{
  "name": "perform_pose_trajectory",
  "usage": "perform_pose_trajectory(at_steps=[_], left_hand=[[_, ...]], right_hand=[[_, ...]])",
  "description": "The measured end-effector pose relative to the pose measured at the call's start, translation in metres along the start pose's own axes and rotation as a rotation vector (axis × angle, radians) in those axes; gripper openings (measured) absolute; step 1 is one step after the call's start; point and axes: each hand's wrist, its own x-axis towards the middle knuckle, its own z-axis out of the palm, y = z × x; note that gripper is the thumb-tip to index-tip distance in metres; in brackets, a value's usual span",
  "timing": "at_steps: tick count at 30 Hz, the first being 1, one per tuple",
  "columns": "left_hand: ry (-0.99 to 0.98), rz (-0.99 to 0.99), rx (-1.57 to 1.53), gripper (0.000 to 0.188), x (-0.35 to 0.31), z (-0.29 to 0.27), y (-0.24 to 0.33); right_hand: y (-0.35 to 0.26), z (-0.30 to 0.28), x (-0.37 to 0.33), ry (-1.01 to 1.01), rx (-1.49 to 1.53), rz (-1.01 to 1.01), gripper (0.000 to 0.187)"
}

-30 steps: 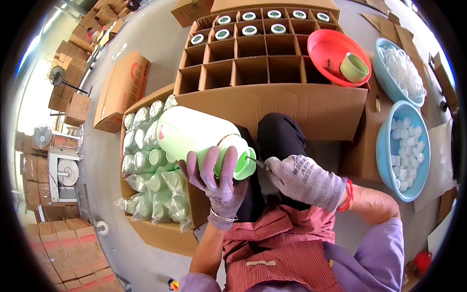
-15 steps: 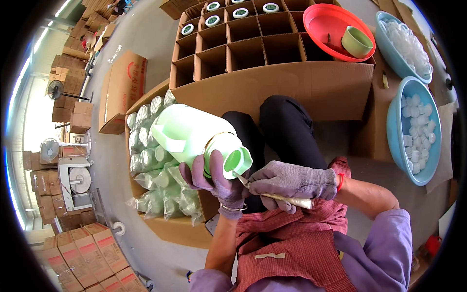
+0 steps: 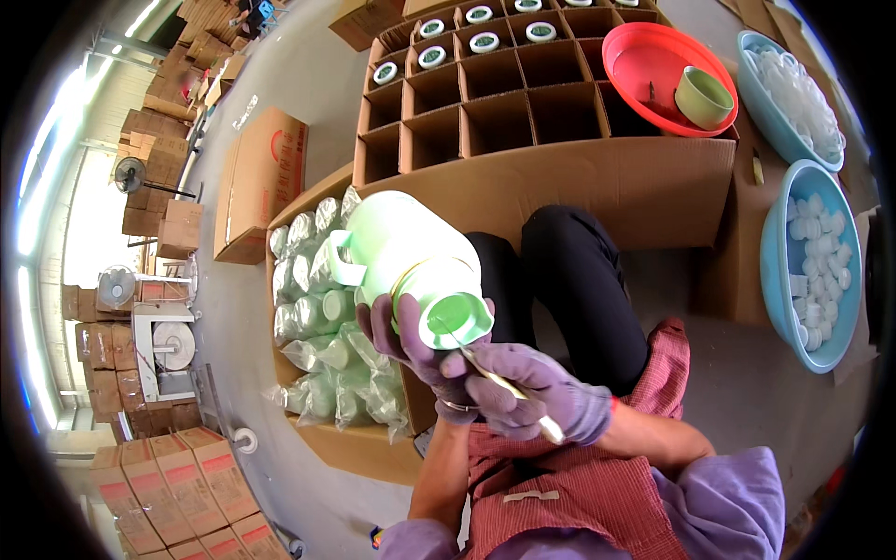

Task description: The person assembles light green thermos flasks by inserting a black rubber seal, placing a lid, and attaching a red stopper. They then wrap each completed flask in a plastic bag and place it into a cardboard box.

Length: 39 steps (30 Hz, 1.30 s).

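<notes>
A pale green vacuum jug (image 3: pixel 408 245) lies tilted over my lap, its open, spouted mouth turned toward me. Round its neck, my left hand (image 3: pixel 417 350) in a grey-purple glove is closed and supports the jug from below. In my gloved right hand (image 3: pixel 537 383) is a slim knife-like tool (image 3: pixel 509 386) with a pale wrapped handle. Its thin metal tip reaches into the mouth of the jug and touches or nearly touches the inner rim; which of these I cannot tell. My fingers cover part of the tool.
Ahead stands a divided carton (image 3: pixel 551 182) with several lidded items in its far cells. On it rests a red basin (image 3: pixel 627 58) holding a green cup (image 3: pixel 704 98). Blue basins (image 3: pixel 777 271) of white plastic parts are at right. Left, a carton (image 3: pixel 322 453) holds plastic-wrapped green jugs.
My right hand has moved lower and its tool has turned steeper, its tip now deeper inside the mouth. The jug's mouth faces me more. The whole view has shifted slightly.
</notes>
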Motion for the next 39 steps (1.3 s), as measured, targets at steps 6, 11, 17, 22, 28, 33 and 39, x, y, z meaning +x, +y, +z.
perform_pose_trajectory(at_steps=[6,11,17,22,28,33,39], left_hand=[[-0.044,-0.107,-0.045,0.080,0.008,0.001,-0.004],[-0.007,0.007,0.005,0.061,0.008,0.003,-0.003],[-0.075,0.070,0.041,0.057,0.010,0.000,-0.004],[-0.153,0.010,-0.026,0.085,0.013,-0.003,-0.004],[-0.158,-0.178,-0.125,0.091,0.025,-0.011,-0.015],[0.056,-0.565,-0.628,0.095,0.048,-0.029,-0.001],[0.274,-0.835,-1.401,0.065,0.036,-0.027,-0.001]], right_hand=[[-0.033,0.051,-0.017,0.358,-0.699,0.037,0.033],[-0.046,0.064,0.000,0.404,-0.928,-0.024,0.030],[-0.040,0.070,-0.002,0.334,-1.599,-0.141,0.019],[-0.032,0.046,-0.002,0.302,-2.498,-0.389,0.015],[-0.062,0.079,-0.025,0.571,-2.264,-0.559,0.015],[-0.199,0.054,-0.039,1.095,-2.619,-0.916,0.021],[-0.215,0.093,-0.005,0.647,-2.329,-1.091,0.046]])
